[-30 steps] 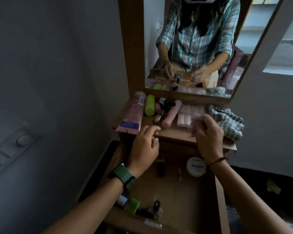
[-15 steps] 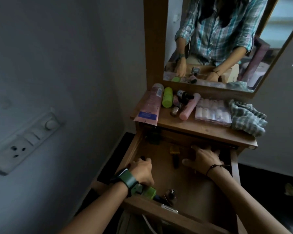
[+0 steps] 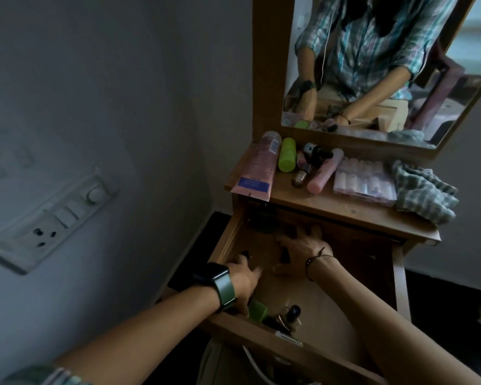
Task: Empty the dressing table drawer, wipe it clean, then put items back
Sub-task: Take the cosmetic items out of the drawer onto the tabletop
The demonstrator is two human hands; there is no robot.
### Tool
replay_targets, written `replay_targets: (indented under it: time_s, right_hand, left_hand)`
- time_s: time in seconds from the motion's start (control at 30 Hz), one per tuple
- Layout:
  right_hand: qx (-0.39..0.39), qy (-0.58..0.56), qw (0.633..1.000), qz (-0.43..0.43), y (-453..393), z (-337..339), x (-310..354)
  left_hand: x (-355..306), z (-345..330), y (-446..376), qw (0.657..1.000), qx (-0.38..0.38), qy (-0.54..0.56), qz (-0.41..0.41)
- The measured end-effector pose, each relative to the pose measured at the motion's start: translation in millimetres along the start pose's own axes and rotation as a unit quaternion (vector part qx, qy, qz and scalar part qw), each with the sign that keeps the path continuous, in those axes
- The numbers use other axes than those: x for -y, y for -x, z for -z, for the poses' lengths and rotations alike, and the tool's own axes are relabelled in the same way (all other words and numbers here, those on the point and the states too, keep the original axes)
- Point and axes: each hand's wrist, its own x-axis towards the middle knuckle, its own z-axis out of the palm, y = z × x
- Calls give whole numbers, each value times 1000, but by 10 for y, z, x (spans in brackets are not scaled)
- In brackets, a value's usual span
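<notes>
The head view looked down into the drawer point(image 3: 228, 234), which stood pulled out below the table top point(image 3: 345, 209). Both hands were inside it. The left hand point(image 3: 243, 282), with a green-strapped watch point(image 3: 217, 282) on its wrist, lay near the drawer's front left corner, fingers bent down beside a green bottle point(image 3: 257, 311); whether it gripped anything could not be told. The right hand point(image 3: 300, 251) reached farther back, fingers spread and flat toward the dark rear of the drawer, grasping nothing that showed. A thin black bracelet point(image 3: 315, 259) circled its wrist.

Near the drawer's front edge, just right of the green bottle, stood a small dark-capped bottle point(image 3: 292, 312) among blurred dark items.

On the table top lay a pink tube point(image 3: 258, 165) at the left, a lime bottle point(image 3: 287, 154) beside it, several small dark bottles point(image 3: 314, 154), a pink cylinder point(image 3: 324, 172), a clear case point(image 3: 364, 180) of small pale items, and a crumpled checked cloth point(image 3: 422, 193) at the right end. A mirror point(image 3: 372, 59) behind them reflected the person's plaid shirt and arms. A switch panel point(image 3: 53, 218) sat on the left wall.
</notes>
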Motion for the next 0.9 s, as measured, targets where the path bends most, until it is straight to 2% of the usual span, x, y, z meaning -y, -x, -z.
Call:
replay_targets:
  time_s: [0.27, 0.4, 0.6, 0.73, 0.9]
  right_hand:
    - [-22, 29, 998, 47, 116, -69, -67]
    - [9, 18, 998, 66, 179, -67, -159]
    - [44, 28, 993, 108, 265, -22, -236]
    - [65, 39, 989, 126, 331, -27, -291]
    - [81, 66, 986, 129, 355, -33, -294]
  left_hand:
    - [54, -181, -19, 996, -83, 25, -39]
    - [15, -199, -22, 996, -83, 15, -38]
    - [-2, -132, -11, 998, -42, -7, -38]
    - [83, -75, 5, 993, -43, -59, -87]
    - [180, -95, 39, 974, -101, -127, -159]
